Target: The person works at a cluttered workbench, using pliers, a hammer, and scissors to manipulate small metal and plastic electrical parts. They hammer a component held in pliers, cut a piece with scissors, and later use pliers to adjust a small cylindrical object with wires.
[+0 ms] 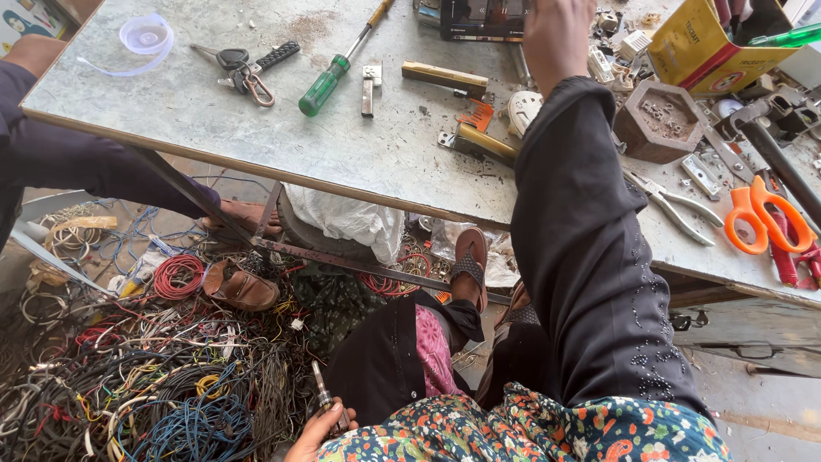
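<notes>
**One hand low with a small tool, the other stretched across the bench**

The left hand [318,432] sits low at the near edge, beside the lap, fingers closed round a small screwdriver [323,399]. Its metal tip points up and slightly left, away from the body, so its long axis runs near to far; held that way it stays clear of the tangled wires [145,385] on the floor to the left.

The right hand [558,34] reaches far over the table [214,111], the dark sleeve stretched along the arm. Only its back shows, so I cannot tell whether it is grasping anything; it rests beside a dark flat device [481,19] at the far edge.

Left of that arm lies a green-handled screwdriver [329,79], slanting from near-left to far-right, with a bunch of keys [244,67] further left. To the right are pliers [676,204], orange scissors [764,216] and a yellow box [705,47].
</notes>
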